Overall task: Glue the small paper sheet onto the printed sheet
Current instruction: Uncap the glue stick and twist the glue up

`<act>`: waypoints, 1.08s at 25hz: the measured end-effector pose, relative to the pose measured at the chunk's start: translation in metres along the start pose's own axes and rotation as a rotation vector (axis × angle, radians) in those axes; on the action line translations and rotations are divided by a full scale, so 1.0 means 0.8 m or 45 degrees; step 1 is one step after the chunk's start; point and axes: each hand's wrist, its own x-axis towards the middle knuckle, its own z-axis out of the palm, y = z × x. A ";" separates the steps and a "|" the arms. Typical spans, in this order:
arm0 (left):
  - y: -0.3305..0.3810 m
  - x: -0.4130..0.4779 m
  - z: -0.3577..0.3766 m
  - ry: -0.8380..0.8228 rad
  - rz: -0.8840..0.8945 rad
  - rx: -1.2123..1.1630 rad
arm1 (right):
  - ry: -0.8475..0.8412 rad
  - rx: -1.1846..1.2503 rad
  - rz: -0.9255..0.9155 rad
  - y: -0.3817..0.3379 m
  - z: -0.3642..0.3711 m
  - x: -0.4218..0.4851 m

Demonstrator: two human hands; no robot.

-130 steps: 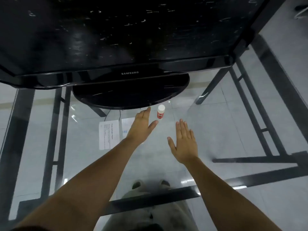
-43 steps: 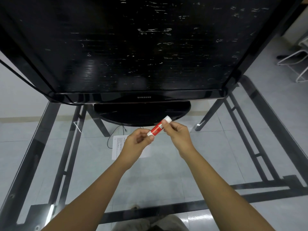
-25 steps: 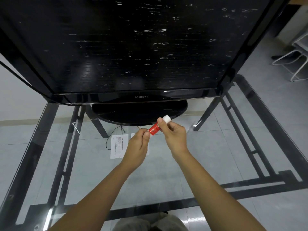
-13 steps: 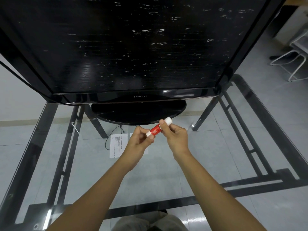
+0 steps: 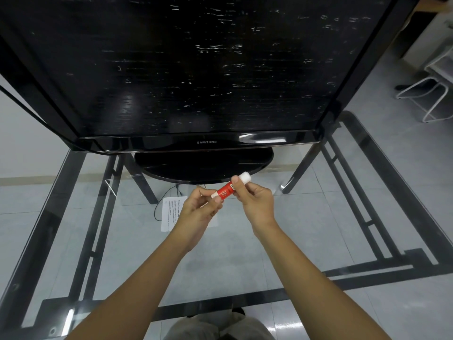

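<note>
A red glue stick (image 5: 226, 190) with a white cap (image 5: 245, 177) is held tilted above the glass table, between both hands. My left hand (image 5: 199, 212) pinches its lower white end. My right hand (image 5: 255, 201) grips the upper part just below the cap. The printed sheet (image 5: 170, 213) lies flat on the glass beneath my left hand, which hides part of it. A corner of white paper (image 5: 212, 223), perhaps the small sheet, shows right of my left wrist; the rest is hidden.
A large black Samsung TV (image 5: 196, 69) on an oval stand (image 5: 203, 165) fills the back of the glass table (image 5: 306, 229). A black cable (image 5: 161, 202) runs by the sheet. White chair legs (image 5: 426, 94) stand at the far right.
Five seconds ago both hands were open and the glue stick stood on the table. Both hands now hold it, shifting only slightly over the last second.
</note>
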 end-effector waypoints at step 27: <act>0.004 -0.010 0.001 0.046 -0.015 -0.068 | -0.117 -0.105 -0.077 -0.009 -0.006 0.000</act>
